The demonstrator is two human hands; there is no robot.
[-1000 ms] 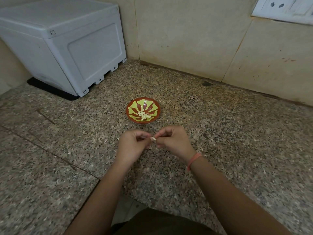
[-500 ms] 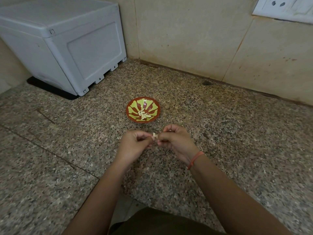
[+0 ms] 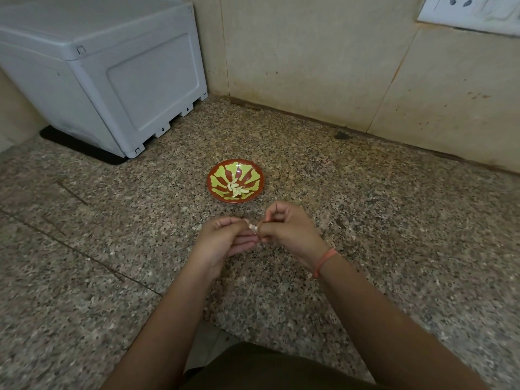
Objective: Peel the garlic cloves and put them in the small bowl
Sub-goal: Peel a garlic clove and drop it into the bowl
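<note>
Garlic clove (image 3: pixel 252 226) half-hidden, pinched: left hand (image 3: pixel 222 240), right hand (image 3: pixel 289 232).

Home kitchen: speckled granite counter (image 3: pixel 394 220), tiled wall (image 3: pixel 309 57), socket (image 3: pixel 472 9)

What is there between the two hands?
In the head view, one small garlic clove sits between them; the left hand and the right hand both pinch it.
</note>
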